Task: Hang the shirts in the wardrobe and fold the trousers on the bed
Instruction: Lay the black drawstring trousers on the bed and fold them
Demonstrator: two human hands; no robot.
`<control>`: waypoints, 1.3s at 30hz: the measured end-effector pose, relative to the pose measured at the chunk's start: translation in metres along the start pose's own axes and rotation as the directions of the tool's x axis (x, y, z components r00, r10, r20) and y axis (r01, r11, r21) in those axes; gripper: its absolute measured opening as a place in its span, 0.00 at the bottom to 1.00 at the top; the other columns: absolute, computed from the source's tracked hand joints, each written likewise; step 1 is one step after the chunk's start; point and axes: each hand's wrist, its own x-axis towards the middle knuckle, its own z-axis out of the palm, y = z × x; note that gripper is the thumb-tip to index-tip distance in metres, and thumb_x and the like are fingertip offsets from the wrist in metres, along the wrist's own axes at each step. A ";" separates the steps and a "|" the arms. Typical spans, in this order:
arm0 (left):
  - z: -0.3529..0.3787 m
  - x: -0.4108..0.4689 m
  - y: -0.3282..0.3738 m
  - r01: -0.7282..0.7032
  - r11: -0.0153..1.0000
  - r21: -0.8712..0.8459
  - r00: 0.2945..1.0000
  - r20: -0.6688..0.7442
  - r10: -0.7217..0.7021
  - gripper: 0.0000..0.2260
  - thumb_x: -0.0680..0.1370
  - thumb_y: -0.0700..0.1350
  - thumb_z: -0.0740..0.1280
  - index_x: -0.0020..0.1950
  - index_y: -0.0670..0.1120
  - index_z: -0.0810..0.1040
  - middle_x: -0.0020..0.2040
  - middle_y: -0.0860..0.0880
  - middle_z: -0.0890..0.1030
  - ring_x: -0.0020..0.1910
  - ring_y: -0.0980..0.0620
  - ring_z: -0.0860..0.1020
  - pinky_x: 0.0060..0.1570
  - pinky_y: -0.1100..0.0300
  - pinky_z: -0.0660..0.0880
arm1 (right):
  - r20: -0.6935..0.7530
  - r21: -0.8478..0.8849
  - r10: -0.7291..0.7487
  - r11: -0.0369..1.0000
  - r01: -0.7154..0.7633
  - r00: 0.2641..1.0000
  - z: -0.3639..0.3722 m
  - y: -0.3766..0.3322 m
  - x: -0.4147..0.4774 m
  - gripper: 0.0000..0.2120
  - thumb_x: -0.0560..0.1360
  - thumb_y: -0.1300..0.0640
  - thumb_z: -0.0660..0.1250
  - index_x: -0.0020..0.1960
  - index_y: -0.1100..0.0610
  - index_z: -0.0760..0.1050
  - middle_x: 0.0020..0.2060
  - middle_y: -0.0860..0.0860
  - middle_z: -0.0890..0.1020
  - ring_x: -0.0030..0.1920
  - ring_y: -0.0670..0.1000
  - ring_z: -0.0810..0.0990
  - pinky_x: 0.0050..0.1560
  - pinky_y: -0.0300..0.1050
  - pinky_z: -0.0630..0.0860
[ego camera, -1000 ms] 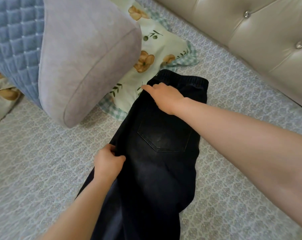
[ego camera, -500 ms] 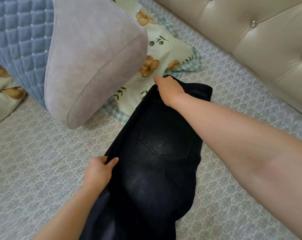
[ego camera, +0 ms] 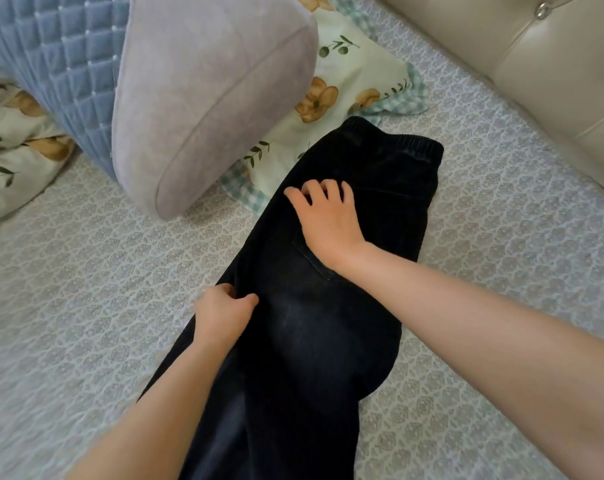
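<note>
Black trousers (ego camera: 314,327) lie lengthwise on the patterned bed sheet (ego camera: 85,289), elastic waistband at the far end, a back pocket facing up. My left hand (ego camera: 222,315) grips the left side edge of the trousers near the seat, fingers curled into the fabric. My right hand (ego camera: 324,218) rests palm down on the upper part, just above the pocket, with its fingers bent and spread on the cloth. The legs run out of view at the bottom. No shirts or wardrobe are in view.
A grey cushion with a blue quilted side (ego camera: 196,98) leans at the upper left. A floral pillow (ego camera: 356,77) lies under the waistband's left corner. A beige tufted headboard (ego camera: 536,74) borders the bed at the upper right.
My right hand has left the waistband's left corner and come back down onto the seat of the trousers. The left hand keeps its grip on the side edge.
</note>
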 end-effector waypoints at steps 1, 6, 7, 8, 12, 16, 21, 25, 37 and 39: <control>0.001 -0.008 -0.002 -0.007 1.000 0.027 1.000 0.005 0.007 0.08 0.72 0.44 0.71 0.45 0.40 0.80 0.38 0.41 0.83 0.37 0.45 0.82 0.34 0.55 0.79 | -0.011 -0.002 -0.078 0.997 0.078 0.997 0.002 -0.010 -0.011 0.35 0.73 0.62 0.67 0.76 0.49 0.58 0.62 0.55 0.72 0.62 0.61 0.68 0.68 0.59 0.62; 0.006 -0.044 -0.020 -0.045 0.991 0.127 0.999 -0.018 0.047 0.06 0.71 0.46 0.70 0.41 0.44 0.76 0.37 0.47 0.80 0.35 0.51 0.78 0.30 0.60 0.70 | 0.080 0.108 -0.419 0.906 0.410 0.905 0.005 -0.053 -0.046 0.24 0.79 0.60 0.63 0.73 0.49 0.64 0.55 0.52 0.74 0.58 0.55 0.68 0.47 0.46 0.64; 0.006 -0.047 -0.023 -0.040 0.992 0.117 0.998 -0.035 0.045 0.06 0.71 0.46 0.70 0.41 0.44 0.76 0.37 0.47 0.80 0.35 0.51 0.78 0.29 0.59 0.70 | 0.111 0.124 -0.433 0.899 0.420 0.894 0.004 -0.060 -0.049 0.21 0.80 0.59 0.63 0.71 0.50 0.68 0.56 0.51 0.75 0.59 0.54 0.68 0.47 0.45 0.64; 0.005 -0.049 -0.026 -0.032 0.994 0.109 0.998 -0.050 0.038 0.06 0.71 0.46 0.70 0.41 0.44 0.76 0.37 0.47 0.80 0.35 0.51 0.78 0.29 0.59 0.69 | 0.129 0.139 -0.433 0.898 0.417 0.892 0.004 -0.066 -0.052 0.19 0.80 0.58 0.63 0.70 0.50 0.69 0.56 0.51 0.76 0.59 0.54 0.68 0.47 0.46 0.66; 0.008 -0.063 -0.037 -0.016 0.994 0.108 0.998 -0.053 0.022 0.06 0.71 0.44 0.67 0.42 0.43 0.73 0.39 0.47 0.78 0.35 0.51 0.76 0.28 0.60 0.66 | 0.184 0.124 -0.434 0.900 0.417 0.882 0.002 -0.086 -0.063 0.17 0.79 0.60 0.64 0.67 0.50 0.72 0.53 0.50 0.76 0.58 0.54 0.69 0.44 0.45 0.65; 0.009 -0.078 -0.045 0.024 0.996 0.083 0.999 -0.034 -0.021 0.05 0.71 0.40 0.65 0.46 0.44 0.71 0.41 0.47 0.76 0.37 0.50 0.76 0.29 0.59 0.68 | 0.259 -0.010 -0.386 0.915 0.402 0.885 -0.005 -0.096 -0.064 0.07 0.78 0.61 0.65 0.54 0.53 0.78 0.47 0.48 0.72 0.56 0.52 0.68 0.43 0.45 0.61; -0.001 -0.107 -0.076 0.054 0.996 0.069 0.998 0.039 -0.056 0.10 0.72 0.36 0.64 0.52 0.44 0.70 0.45 0.47 0.76 0.40 0.50 0.77 0.31 0.59 0.74 | 0.264 -0.052 -0.321 0.937 0.345 0.910 -0.008 -0.112 -0.068 0.09 0.75 0.65 0.67 0.53 0.56 0.77 0.52 0.51 0.74 0.59 0.55 0.69 0.43 0.46 0.61; -0.014 -0.138 -0.126 0.095 0.990 0.104 0.988 0.109 -0.107 0.15 0.71 0.36 0.64 0.56 0.47 0.68 0.46 0.47 0.78 0.41 0.50 0.78 0.32 0.60 0.74 | 0.263 -0.099 -0.280 0.944 0.315 0.923 -0.008 -0.119 -0.073 0.11 0.71 0.68 0.67 0.49 0.57 0.73 0.52 0.53 0.75 0.55 0.54 0.70 0.42 0.46 0.61; -0.080 -0.136 -0.214 0.159 0.987 -0.018 0.983 -0.091 -0.160 0.07 0.72 0.44 0.77 0.40 0.50 0.80 0.36 0.48 0.83 0.32 0.49 0.83 0.43 0.51 0.83 | 0.350 0.039 -0.287 0.956 0.292 0.892 0.002 -0.151 -0.098 0.19 0.79 0.60 0.61 0.69 0.52 0.65 0.52 0.55 0.77 0.53 0.57 0.75 0.42 0.50 0.69; -0.081 -0.131 -0.215 0.162 0.979 -0.124 0.981 -0.085 -0.173 0.08 0.72 0.43 0.77 0.39 0.50 0.79 0.37 0.48 0.83 0.32 0.49 0.84 0.43 0.51 0.83 | 0.447 0.152 -0.418 0.907 0.393 0.791 0.001 -0.166 -0.110 0.14 0.81 0.53 0.59 0.66 0.52 0.68 0.51 0.54 0.78 0.50 0.57 0.78 0.43 0.49 0.73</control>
